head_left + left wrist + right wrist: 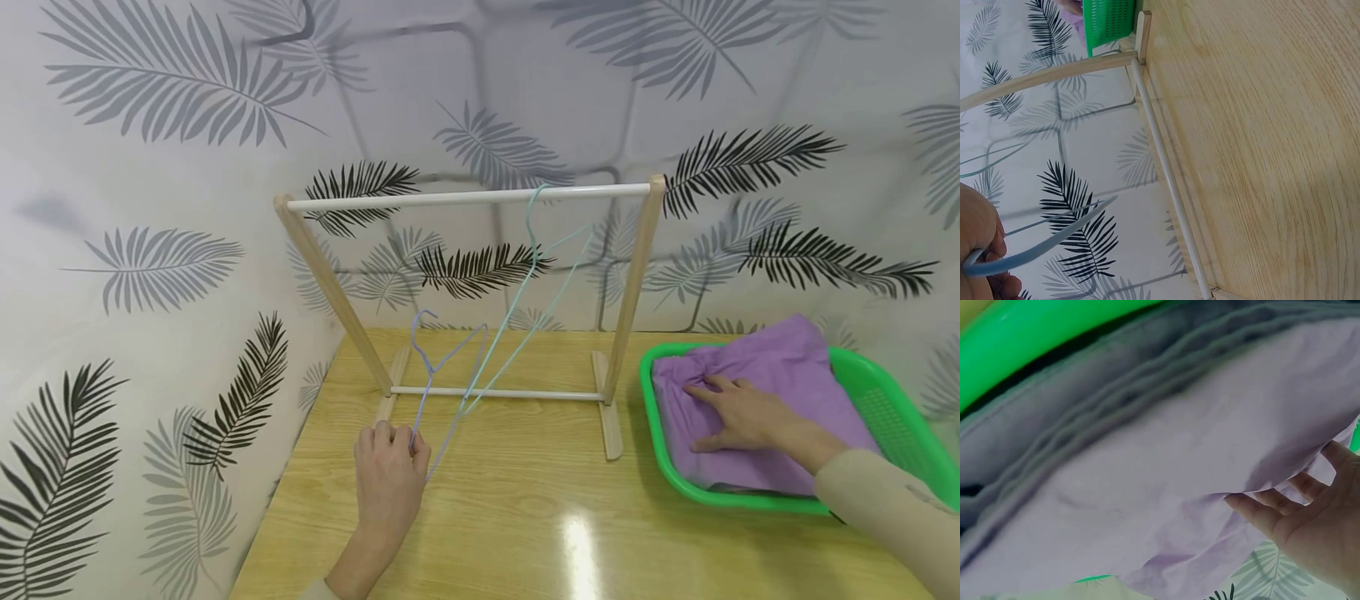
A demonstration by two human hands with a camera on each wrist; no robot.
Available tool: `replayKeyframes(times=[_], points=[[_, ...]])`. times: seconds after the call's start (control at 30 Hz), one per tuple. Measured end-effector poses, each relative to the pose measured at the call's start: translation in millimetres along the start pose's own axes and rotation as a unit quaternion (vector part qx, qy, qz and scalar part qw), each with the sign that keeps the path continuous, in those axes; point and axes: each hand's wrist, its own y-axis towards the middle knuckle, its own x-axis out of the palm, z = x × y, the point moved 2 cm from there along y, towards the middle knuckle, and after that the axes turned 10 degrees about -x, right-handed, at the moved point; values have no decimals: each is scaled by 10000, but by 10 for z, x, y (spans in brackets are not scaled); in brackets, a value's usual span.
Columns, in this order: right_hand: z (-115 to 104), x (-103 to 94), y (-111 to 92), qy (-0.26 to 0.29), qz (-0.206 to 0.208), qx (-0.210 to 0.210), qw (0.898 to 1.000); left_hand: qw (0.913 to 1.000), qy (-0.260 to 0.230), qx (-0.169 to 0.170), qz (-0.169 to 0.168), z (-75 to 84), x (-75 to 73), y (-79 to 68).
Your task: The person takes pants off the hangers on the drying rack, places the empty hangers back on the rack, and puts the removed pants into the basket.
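Note:
My left hand (390, 479) grips a lavender wire hanger (430, 370) by one end, in front of the rack (450, 198). The hanger's hook points up and away from me. In the left wrist view its bar (1035, 253) curves out from between the fingers. A mint-green hanger (529, 218) hangs from the rack's top rail, turned at an angle. On the right, my right hand (750, 417) lies with spread fingers on purple cloth (798, 358) in a green basket (663, 454). In the right wrist view the fingertips (1238, 499) touch a fold of the cloth.
The wooden rack, with white rails, stands on a wood-grain table (517, 508) near the wall. Its right foot (611, 433) lies close to the basket. Leaf-patterned covering (150, 275) lines the wall behind and to the left.

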Motion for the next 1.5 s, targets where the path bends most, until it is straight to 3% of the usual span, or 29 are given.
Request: replayKeyframes(times=[0.43, 0.9, 1.17, 1.5], points=[[-7, 51, 0, -32, -55, -21, 10000, 9997, 210, 126, -55, 13, -10, -1], [111, -104, -104, 167, 183, -88, 9997, 9997, 104, 209, 9, 27, 2, 5], [369, -378, -274, -145, 339, 175, 9992, 9997, 117, 207, 27, 34, 15, 6], [659, -700, -459, -104, 369, 623, 9973, 9999, -11, 158, 55, 62, 15, 21]])
